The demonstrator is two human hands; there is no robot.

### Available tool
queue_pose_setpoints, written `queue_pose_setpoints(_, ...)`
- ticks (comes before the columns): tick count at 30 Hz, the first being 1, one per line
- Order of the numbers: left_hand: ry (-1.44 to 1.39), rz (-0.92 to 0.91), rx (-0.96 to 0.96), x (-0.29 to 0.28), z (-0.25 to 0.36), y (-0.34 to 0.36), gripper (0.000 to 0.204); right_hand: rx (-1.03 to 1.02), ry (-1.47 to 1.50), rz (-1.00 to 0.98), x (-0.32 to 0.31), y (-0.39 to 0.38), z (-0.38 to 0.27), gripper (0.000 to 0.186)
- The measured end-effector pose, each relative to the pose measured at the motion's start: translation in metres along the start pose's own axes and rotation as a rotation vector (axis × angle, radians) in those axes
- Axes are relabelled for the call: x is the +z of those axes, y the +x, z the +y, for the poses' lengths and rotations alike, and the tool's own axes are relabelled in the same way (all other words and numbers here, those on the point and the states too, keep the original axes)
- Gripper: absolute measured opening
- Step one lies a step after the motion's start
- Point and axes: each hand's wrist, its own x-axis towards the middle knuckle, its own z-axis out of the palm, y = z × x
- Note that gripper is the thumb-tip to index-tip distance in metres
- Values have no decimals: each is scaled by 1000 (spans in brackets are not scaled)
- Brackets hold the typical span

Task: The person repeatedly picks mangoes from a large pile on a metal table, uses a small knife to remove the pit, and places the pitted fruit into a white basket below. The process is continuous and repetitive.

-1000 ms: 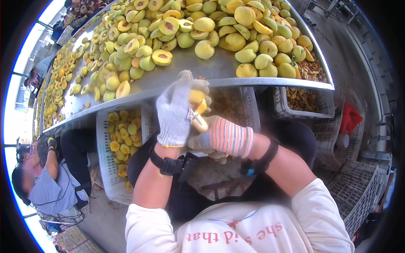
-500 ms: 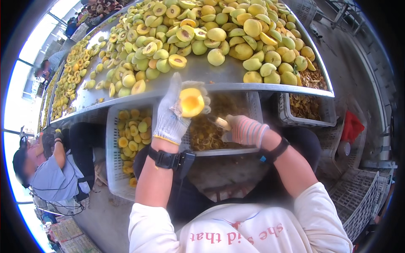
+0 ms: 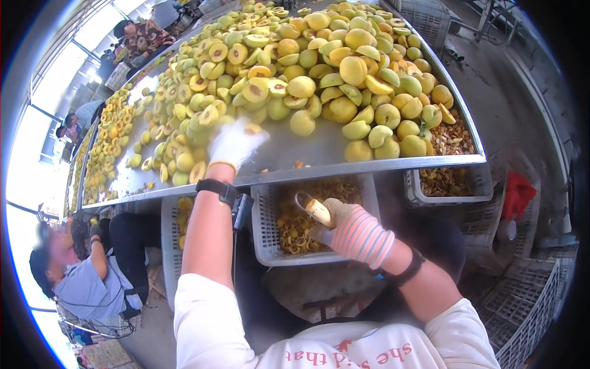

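Note:
My left hand (image 3: 236,144), in a white knit glove, reaches over the table's near edge to the heap of halved yellow-green peaches (image 3: 255,91). Motion smears its fingers; a cut peach half is at their tips, but I cannot tell whether they grip it. My right hand (image 3: 359,230), in a striped glove, is closed round the wooden handle of a pitting tool (image 3: 318,212) with a curved metal loop at its end. That hand hovers over the right part of a white crate (image 3: 265,243) holding peel and fruit scraps (image 3: 298,237).
The metal table (image 3: 295,144) has a raised rim. Another crate (image 3: 170,246), with yellow halves, stands left, partly behind my arm. A scrap crate (image 3: 448,200) and a red cloth (image 3: 519,194) are at right. A co-worker (image 3: 98,277) sits at left.
My left hand has moved up and forward to the heap; the hollowed peach half it held is gone from it. My right hand has lowered slightly, the tool now tilted upward.

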Motion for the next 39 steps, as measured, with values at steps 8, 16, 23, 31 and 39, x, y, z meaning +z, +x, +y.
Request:
queue_pose_setpoints(8, -400, -87, 144, 21, -17, 2, 43, 50, 311, 97, -4, 0, 8, 40)
queue_pose_setpoints(16, -680, 219, 603, -1, 49, -146, 49, 11, 1207, 6, -3, 9, -7, 31)
queue_pose_setpoints(23, -1886, -336, 134, -5, 32, -155, 59, -73, 770, 84, -5, 12, -21, 41)
queue_pose_setpoints(31, -1246, 80, 262, 36, 34, -126, 39, 13, 204, 173, 27, 23, -16, 49)
queue_pose_setpoints(39, -2124, -102, 141, 35, 42, -134, 26, -12, 172, 154, 36, 30, -19, 46)
